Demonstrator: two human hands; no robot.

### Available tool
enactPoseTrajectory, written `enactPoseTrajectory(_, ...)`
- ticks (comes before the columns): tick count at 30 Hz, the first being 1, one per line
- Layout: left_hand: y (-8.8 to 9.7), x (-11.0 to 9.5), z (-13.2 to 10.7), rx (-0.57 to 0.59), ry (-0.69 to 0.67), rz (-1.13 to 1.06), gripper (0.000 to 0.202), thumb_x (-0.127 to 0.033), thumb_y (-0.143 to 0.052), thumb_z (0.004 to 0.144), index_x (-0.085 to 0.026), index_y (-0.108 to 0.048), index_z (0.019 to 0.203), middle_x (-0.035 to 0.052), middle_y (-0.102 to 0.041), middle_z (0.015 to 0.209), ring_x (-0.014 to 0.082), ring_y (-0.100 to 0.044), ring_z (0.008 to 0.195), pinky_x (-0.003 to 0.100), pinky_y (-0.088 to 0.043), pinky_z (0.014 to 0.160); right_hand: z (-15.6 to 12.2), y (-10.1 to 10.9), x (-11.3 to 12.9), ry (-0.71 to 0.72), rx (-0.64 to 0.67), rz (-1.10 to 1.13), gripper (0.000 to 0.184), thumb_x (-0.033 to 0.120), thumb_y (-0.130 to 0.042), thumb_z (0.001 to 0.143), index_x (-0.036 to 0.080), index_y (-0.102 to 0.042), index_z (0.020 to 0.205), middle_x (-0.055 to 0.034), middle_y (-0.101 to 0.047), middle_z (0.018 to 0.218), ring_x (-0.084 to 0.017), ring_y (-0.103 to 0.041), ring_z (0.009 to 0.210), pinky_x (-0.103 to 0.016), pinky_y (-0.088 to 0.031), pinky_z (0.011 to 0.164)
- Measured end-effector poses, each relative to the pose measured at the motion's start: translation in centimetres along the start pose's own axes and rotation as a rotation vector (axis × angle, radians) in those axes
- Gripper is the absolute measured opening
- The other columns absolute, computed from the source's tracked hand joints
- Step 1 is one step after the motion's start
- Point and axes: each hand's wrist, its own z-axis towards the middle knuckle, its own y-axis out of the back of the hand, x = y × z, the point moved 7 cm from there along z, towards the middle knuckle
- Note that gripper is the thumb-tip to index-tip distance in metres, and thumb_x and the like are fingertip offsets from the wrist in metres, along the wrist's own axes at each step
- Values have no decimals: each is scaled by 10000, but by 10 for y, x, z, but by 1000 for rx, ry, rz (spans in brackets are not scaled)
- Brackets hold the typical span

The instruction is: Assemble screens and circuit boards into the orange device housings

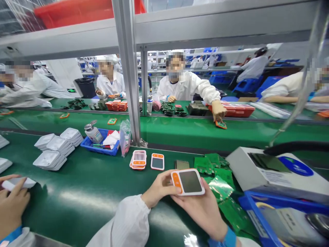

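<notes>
I hold a white device panel [188,182] with an orange left end and a dark grey screen over the green mat [84,192]. My left hand [158,189] pinches its orange end with thumb and fingers. Under the panel lies my right hand [205,210], palm up, supporting it from below with its fingers hidden beneath. A white sleeve covers my left arm, and a blue band circles my right wrist.
A stack of similar panels [138,160] and a single one [157,161] lie just beyond. Green circuit boards [215,168] spread to the right beside a grey machine [267,171] and blue bin [259,219]. White trays [55,149] and a blue tray [100,143] sit left. Another person's hands [11,202] are at bottom left; co-workers sit across.
</notes>
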Motion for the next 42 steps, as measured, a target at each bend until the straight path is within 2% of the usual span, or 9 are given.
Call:
enactPoseTrajectory(3, -14, 7, -3, 152, 68, -4, 619, -283, -848, 544, -177, -644, 1119, 61, -709, 981, 213, -635, 939, 346, -445, 910, -2, -12, -11, -76, 42, 76, 409, 463, -797, 668, 199, -708, 966, -49, -732, 1025, -240, -631, 1051, -467, -373, 1068)
enactPoseTrajectory(6, -23, 9, -6, 229, 86, -74, 664, -240, -852, 552, -211, -617, 1172, 67, -699, 1088, 245, -625, 1052, 399, -414, 1000, -5, -14, -14, -61, 30, 69, 426, 456, -821, 634, 199, -700, 951, -35, -737, 988, -264, -589, 1116, -490, -362, 1067)
enactPoseTrajectory(11, -24, 11, -7, 188, 134, -91, 606, -209, -822, 609, -230, -621, 1180, 78, -625, 1270, 296, -550, 1202, 446, -368, 1065, -7, -13, -14, -41, 27, 36, 436, 501, -795, 641, 187, -690, 925, -48, -720, 1052, -265, -568, 1139, -474, -344, 1078)
enactPoseTrajectory(25, -25, 12, -1, 229, 79, -99, 601, -214, -812, 616, -220, -621, 1186, 75, -653, 1215, 316, -526, 1225, 491, -323, 1100, -4, -14, -12, -52, 62, 123, 387, 468, -684, 785, 199, -657, 1062, -28, -708, 1097, -221, -621, 1034, -440, -407, 1018)
enactPoseTrajectory(30, -23, 13, -2, 172, 122, -98, 574, -214, -822, 598, -219, -635, 1141, 66, -675, 1164, 325, -544, 1194, 508, -334, 1084, -3, -14, -11, -51, 62, 98, 401, 479, -680, 783, 196, -646, 1065, -38, -715, 1060, -235, -615, 1039, -458, -417, 999)
enactPoseTrajectory(34, -20, 17, -2, 104, 128, -147, 573, -244, -807, 594, -201, -623, 1135, 65, -681, 1129, 302, -568, 1150, 456, -367, 1062, -3, -10, -11, -59, 7, 112, 379, 463, -678, 782, 196, -639, 1049, -39, -715, 1048, -217, -610, 1055, -408, -420, 998)
enactPoseTrajectory(38, -6, 13, 0, -97, -22, -142, 771, -312, -739, 672, -262, -386, 1356, 66, -609, 1224, 244, -580, 1108, 396, -409, 1014, 0, -6, -8, -39, -40, 118, 443, 437, -685, 778, 176, -614, 1129, -82, -678, 1159, -228, -610, 1094, -391, -391, 1025)
enactPoseTrajectory(40, 0, 5, -1, -189, -132, -14, 842, -314, -730, 695, -305, -267, 1399, 77, -528, 1313, 234, -563, 1121, 385, -430, 983, 2, -1, -9, -57, -81, 75, 432, 416, -684, 783, 151, -618, 1118, -95, -698, 1106, -233, -639, 1045, -387, -396, 1015)
enactPoseTrajectory(42, 3, -3, -2, -272, -229, 199, 853, -305, -764, 668, -309, -290, 1378, 89, -472, 1355, 234, -543, 1130, 371, -442, 958, 3, 5, -12, -99, -123, 21, 371, 389, -658, 814, 135, -627, 1083, -87, -723, 1001, -214, -671, 959, -366, -412, 986)
